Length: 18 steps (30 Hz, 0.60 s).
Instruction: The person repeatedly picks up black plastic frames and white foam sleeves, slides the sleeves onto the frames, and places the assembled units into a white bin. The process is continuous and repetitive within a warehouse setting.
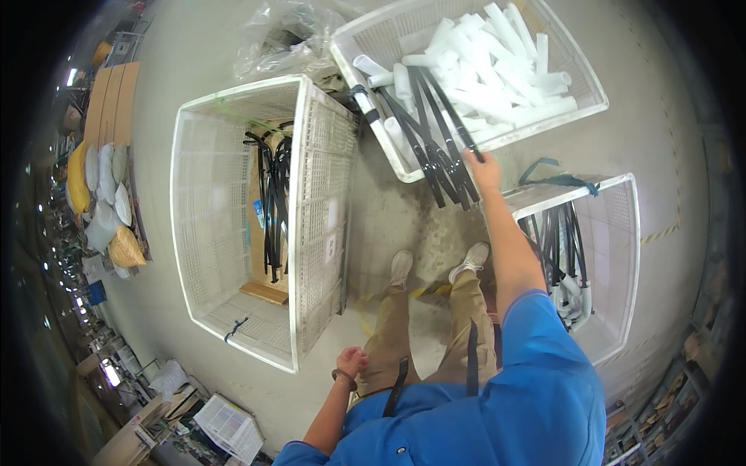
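My right hand (483,172), arm stretched forward, is closed round the near end of a black tube (447,105) at the near edge of the far crate. Several more black tubes (435,159) lie beside it, leaning across that crate's rim with their near ends sticking out over the floor. Behind them the white plastic crate (536,132) holds a heap of short white foam tubes (489,62). My left hand (352,362) hangs by my left thigh with the fingers curled in, and nothing shows in it.
To the left stands a large white crate (298,233) with black bent tubes (272,194) and cardboard inside. Another white crate (633,241) at my right holds black tubes and white-sleeved pieces. Clear plastic bags (280,39) lie behind the left crate. Sacks (105,186) are piled farther left.
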Each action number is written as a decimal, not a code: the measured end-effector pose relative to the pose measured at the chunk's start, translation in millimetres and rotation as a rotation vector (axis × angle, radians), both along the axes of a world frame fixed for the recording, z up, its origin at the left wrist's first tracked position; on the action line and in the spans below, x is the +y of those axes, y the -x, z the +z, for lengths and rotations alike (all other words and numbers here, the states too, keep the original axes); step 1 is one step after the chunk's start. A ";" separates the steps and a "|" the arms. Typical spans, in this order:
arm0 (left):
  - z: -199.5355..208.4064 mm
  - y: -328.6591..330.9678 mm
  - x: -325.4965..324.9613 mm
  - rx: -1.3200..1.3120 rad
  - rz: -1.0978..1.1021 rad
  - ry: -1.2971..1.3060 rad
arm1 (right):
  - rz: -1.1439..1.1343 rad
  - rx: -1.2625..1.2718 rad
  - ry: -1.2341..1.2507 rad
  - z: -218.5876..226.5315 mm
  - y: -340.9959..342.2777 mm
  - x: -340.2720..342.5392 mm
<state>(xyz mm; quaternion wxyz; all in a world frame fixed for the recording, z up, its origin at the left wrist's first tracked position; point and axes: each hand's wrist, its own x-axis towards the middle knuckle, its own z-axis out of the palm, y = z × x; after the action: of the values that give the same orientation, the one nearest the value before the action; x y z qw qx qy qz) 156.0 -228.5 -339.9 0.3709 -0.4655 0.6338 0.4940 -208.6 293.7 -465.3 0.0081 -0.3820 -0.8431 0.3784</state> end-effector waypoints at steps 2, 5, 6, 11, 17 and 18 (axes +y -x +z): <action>3.8 -7.7 -25.7 -0.027 0.067 0.004 | -0.091 0.202 0.148 45.1 7.8 16.7; -2.4 20.7 -54.3 0.057 0.132 -0.050 | -0.106 0.314 -0.062 153.7 18.8 35.6; -1.9 39.4 -58.3 0.086 0.097 -0.054 | -0.014 0.331 -0.144 197.8 10.0 36.6; 79.9 205.2 13.6 0.616 -0.381 -0.290 | 0.127 0.300 -0.295 438.3 -120.9 -6.7; 346.3 271.9 219.3 1.678 -1.188 -0.665 | 0.217 0.368 -0.560 643.9 -299.1 -82.3; 374.2 256.7 246.0 1.681 -1.287 -0.731 | 0.201 0.319 -0.649 654.2 -317.6 -90.5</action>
<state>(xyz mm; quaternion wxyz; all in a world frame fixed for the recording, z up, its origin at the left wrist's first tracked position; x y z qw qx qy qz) -100.7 17.5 34.3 0.1258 0.5677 0.6225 0.5239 109.1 203.2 188.9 0.2228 -0.2113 -0.9406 0.1449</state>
